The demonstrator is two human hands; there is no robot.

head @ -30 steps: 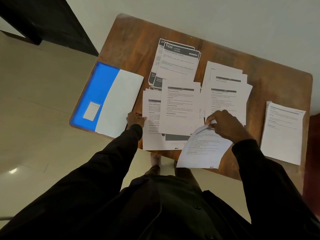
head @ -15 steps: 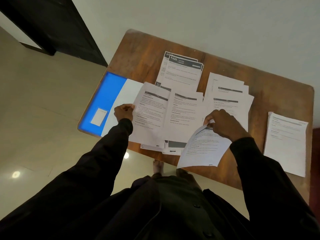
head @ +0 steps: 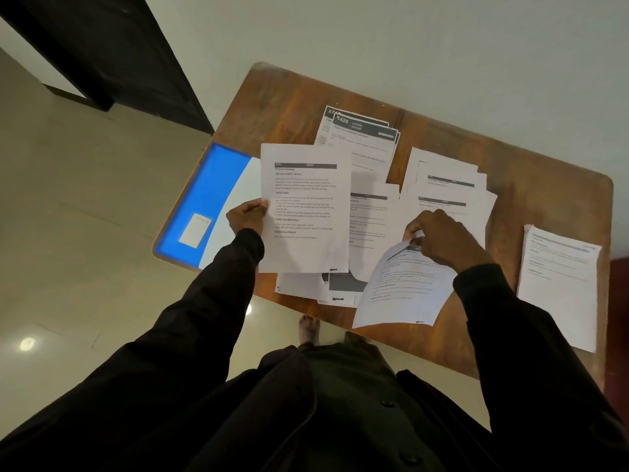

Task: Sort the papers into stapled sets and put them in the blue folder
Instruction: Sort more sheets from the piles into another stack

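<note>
The blue folder [head: 204, 195] lies open just left of the left hand [head: 246, 218], which pinches a printed sheet [head: 306, 202] by its edge. Right of it, the right hand [head: 442, 240] pinches the top of a curled sheet [head: 405, 291]; a separate stack [head: 558, 284] lies further right

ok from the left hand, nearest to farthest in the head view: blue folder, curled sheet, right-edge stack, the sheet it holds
1. held sheet, pinched by the left hand
2. blue folder, just left of it
3. curled sheet, in the right hand
4. right-edge stack, far right
</note>
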